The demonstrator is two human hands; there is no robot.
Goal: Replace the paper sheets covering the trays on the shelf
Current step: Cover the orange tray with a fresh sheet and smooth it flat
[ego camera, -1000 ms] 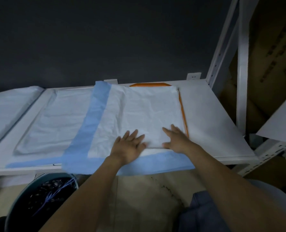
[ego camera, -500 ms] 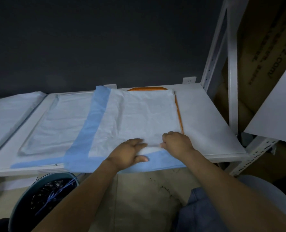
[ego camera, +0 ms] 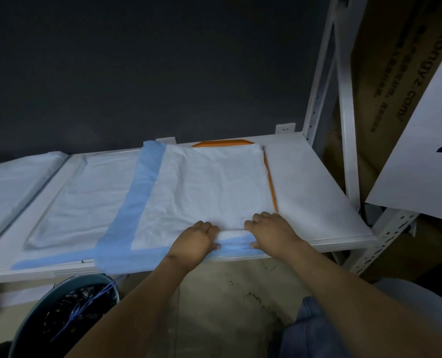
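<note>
The left hand [ego camera: 195, 241] and right hand [ego camera: 273, 232] are curled on the near edge of the paper sheet [ego camera: 209, 184], which is spread beyond them over an orange tray [ego camera: 271, 182] on the shelf [ego camera: 318, 192]. A bin [ego camera: 59, 311] is seen below left.

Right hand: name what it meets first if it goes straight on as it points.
The sheet it grips: the right hand points toward the back, so it would likely slide over that sheet on the orange tray, with nothing else until the dark wall.
</note>
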